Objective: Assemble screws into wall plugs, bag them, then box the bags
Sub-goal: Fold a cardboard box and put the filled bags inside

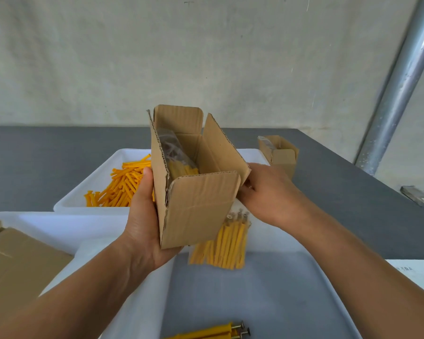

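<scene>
My left hand (142, 216) grips a small open cardboard box (196, 206) from below and the left side, holding it up above the trays. Inside the box lies a clear bag of yellow wall plugs (179, 162). My right hand (267, 192) touches the box's right flap, its fingers hidden behind the cardboard. A second bag of yellow plugs with screws (223, 243) hangs blurred below the box, just under my right hand. Assembled plugs with screws (220, 332) lie in the near white tray (279, 289).
A far white tray (96, 177) holds several loose yellow plugs (123, 184). Another small open box (279, 152) stands at the back right on the grey table. Flat cardboard (12, 263) lies at the left. A metal pole (399, 86) rises at the right.
</scene>
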A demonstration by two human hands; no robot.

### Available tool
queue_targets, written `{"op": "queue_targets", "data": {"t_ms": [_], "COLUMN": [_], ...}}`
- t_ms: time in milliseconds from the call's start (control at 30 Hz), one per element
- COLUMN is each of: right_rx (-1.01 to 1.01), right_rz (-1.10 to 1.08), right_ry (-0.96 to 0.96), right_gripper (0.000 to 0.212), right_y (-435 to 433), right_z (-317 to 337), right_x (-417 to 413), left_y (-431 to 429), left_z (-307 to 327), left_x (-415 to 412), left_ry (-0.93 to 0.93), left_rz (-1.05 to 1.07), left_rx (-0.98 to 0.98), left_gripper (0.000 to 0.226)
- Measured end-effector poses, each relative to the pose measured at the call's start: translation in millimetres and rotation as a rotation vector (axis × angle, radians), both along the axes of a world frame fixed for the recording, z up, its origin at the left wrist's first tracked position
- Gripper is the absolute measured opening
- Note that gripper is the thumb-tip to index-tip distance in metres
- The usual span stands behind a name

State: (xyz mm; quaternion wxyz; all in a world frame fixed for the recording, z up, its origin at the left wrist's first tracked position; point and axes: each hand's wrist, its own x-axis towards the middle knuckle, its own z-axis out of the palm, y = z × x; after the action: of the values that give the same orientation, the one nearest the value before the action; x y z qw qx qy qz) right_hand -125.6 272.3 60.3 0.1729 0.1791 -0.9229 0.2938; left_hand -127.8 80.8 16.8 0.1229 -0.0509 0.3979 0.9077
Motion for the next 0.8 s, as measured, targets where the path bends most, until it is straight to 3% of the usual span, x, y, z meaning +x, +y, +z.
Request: {"op": "queue_targets", "data": {"t_ms": [100,167,267,367,433,633,800], "right_rx": [-0.031,0.079,0.357,0.467,0.578,0.533,0.43], "right_rz": [-0.154,-0.301,-0.423,-0.362,-0.279,-0.136,-0.101], "right_ry": [0.055,0.052,-0.298,-0.738,-0.872,-0.972,-0.987], "right_gripper": [0.025,0.023,0.022,0.018,0.025,0.047,0.043], "right_y": [9,18,29,35,36,29,26], "right_z": [10,18,20,11,5,-9,-18], "right_x": [0,0,4,6,6,1,-5], "left_y": [-3,-3,-3,-4,-4,-3,-3], "left_z": [-2,-3,-4,-4,-4,-3,-1], "left_x": [-3,-3,-4,-3,-4,-1,1], "left_ry": [0.009,-0.002,0.004,0.003,-0.003,-0.018,-0.026], "left_rz": [0.001,-0.002,0.0,-0.01,-0.022,-0.054,-0.082], "left_rx": [-0.018,-0.027,-0.03,-0.034,-0.03,-0.023,0.0], "left_gripper": [0.071,0.069,0.068,0.066,0.065,0.069,0.071]}}
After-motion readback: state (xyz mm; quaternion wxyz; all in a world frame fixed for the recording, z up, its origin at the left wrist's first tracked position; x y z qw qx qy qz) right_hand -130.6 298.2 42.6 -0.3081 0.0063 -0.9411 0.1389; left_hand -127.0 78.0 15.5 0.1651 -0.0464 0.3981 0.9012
